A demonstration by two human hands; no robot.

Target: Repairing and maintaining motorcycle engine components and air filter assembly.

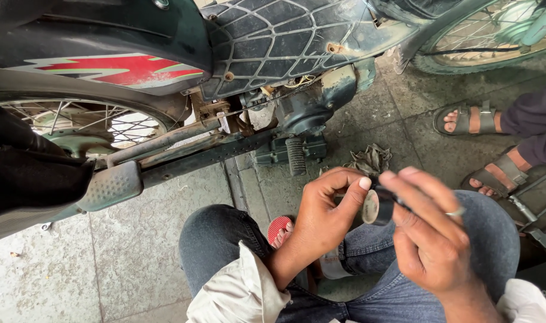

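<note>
My left hand (324, 212) and my right hand (428, 233) meet over my knees and both grip a small dark cylindrical part (377, 203) with a pale round end face. The left thumb and fingers pinch its left end; the right fingers, one wearing a ring, wrap its right side. Most of the part is hidden by the fingers. I am squatting beside a dark green motorcycle (273, 42) with a red and white side panel.
A ribbed footpeg (295, 157) and a metal foot rest (108, 186) stick out from the motorcycle. A crumpled rag (368, 158) lies on the stone paving. Another person's sandalled feet (470, 119) stand at right. A spoked wheel (494, 30) sits top right.
</note>
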